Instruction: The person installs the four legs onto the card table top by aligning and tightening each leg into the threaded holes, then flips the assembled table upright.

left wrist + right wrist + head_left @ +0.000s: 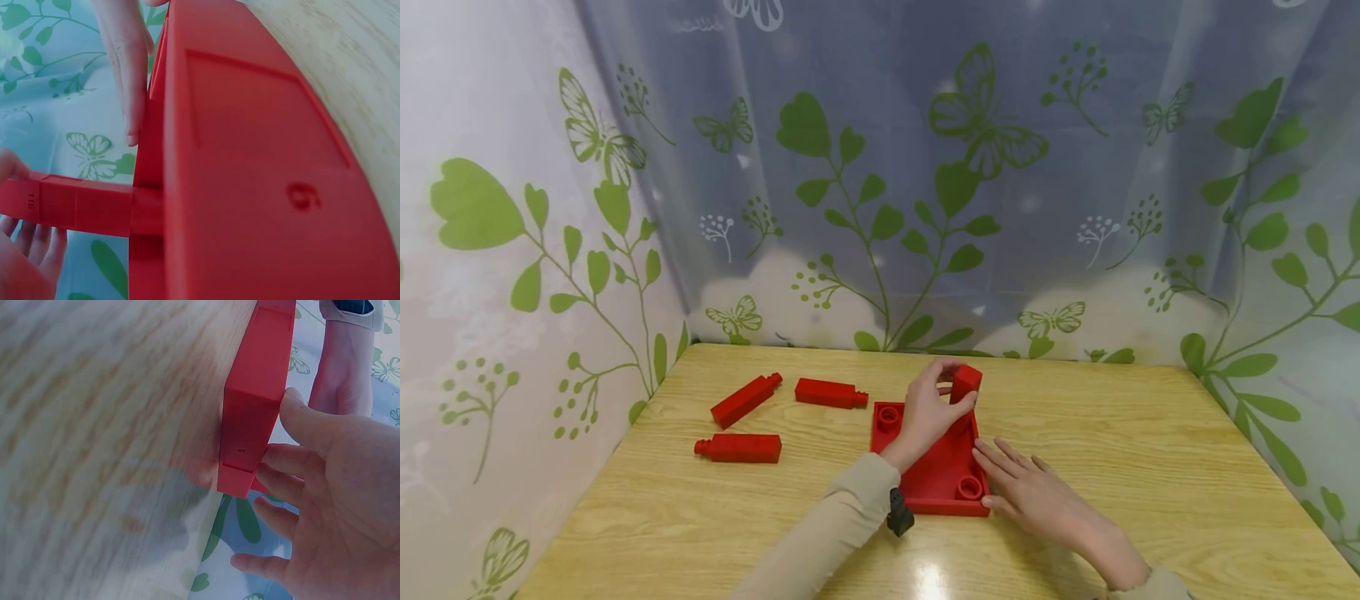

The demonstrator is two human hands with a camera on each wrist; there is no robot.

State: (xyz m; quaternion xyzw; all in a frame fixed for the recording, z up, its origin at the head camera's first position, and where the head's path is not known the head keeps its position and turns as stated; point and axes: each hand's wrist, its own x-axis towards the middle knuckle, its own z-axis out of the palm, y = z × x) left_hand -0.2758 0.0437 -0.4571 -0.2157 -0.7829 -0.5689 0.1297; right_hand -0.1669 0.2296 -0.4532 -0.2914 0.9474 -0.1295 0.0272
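Observation:
My left hand (925,414) grips a square red leg (967,382) near its top. The leg stands upright at the far right corner of a shallow square red base (928,475) with a raised rim. In the left wrist view, the lower end of the leg (94,203) meets the base, and the number 116 shows on its side. Round sockets (969,488) show at two other corners, while my left forearm hides the near left one. With fingers extended, my right hand (1041,500) rests its fingertips and thumb against the right side of the base.
Left of the base, three more red legs with narrow threaded ends lie on the wooden table (1150,467): one slanted (745,402), one at the back (827,393) and one nearer (747,448). A patterned curtain (880,208) hangs behind the table and along its sides.

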